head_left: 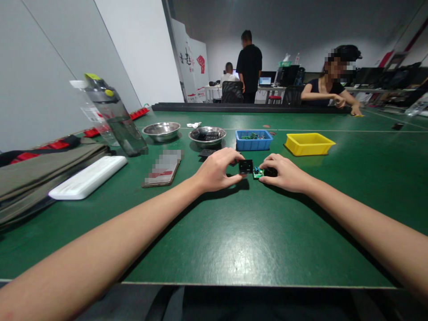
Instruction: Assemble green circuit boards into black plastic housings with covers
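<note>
Between thumb and fingers, my left hand (220, 170) grips a small black square case (245, 166) near the middle of the green table (227, 240). Just right of it, my right hand (283, 173) pinches a small green circuit board (257, 174) with a blue part on it. Case and board are close together, with a narrow gap between them. A black item (270, 171) shows by the right fingers, partly hidden. Behind my left hand lies a flat black piece (206, 153).
Behind the hands stand a metal bowl (207, 142) of black pieces, another metal bowl (162, 133), a blue bin (254, 143) of circuit boards and a yellow bin (309, 150). At left are a phone (163, 168), white slab (88, 177), bottle (122, 129) and bag. A person sits across the table.
</note>
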### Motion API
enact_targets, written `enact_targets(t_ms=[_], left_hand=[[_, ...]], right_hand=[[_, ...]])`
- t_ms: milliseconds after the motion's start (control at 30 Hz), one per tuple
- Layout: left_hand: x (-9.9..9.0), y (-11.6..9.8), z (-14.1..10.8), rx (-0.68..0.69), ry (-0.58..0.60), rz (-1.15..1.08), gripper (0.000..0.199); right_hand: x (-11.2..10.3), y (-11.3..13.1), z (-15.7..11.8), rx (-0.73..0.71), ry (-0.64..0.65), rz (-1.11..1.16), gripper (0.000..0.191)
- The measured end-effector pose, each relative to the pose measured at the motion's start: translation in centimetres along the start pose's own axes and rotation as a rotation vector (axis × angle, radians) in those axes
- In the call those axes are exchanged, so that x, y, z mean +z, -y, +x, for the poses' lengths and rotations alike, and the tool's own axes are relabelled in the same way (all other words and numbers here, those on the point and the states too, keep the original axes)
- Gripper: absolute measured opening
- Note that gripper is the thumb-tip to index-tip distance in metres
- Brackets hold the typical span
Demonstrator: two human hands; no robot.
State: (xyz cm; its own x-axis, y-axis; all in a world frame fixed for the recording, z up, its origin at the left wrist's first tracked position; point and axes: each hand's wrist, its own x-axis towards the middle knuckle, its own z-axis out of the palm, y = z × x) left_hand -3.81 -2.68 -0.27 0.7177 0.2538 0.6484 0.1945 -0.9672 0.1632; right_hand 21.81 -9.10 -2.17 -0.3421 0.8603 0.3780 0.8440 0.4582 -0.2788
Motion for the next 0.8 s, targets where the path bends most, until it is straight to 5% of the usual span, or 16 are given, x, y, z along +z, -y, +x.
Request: enact_targets(t_ms=[467,800], left_hand=[[0.0,0.0,0.0,0.005,-0.002,-0.011,0.024],[-0.1,-0.1,0.0,0.003,0.012,-0.002,0.026]], right_hand=[[-1.6,-0.7,-0.1,0.010,0.132,-0.008,0.048],[-2.0,-2.3,0.1,0.068,0.131,0.026,0.038]])
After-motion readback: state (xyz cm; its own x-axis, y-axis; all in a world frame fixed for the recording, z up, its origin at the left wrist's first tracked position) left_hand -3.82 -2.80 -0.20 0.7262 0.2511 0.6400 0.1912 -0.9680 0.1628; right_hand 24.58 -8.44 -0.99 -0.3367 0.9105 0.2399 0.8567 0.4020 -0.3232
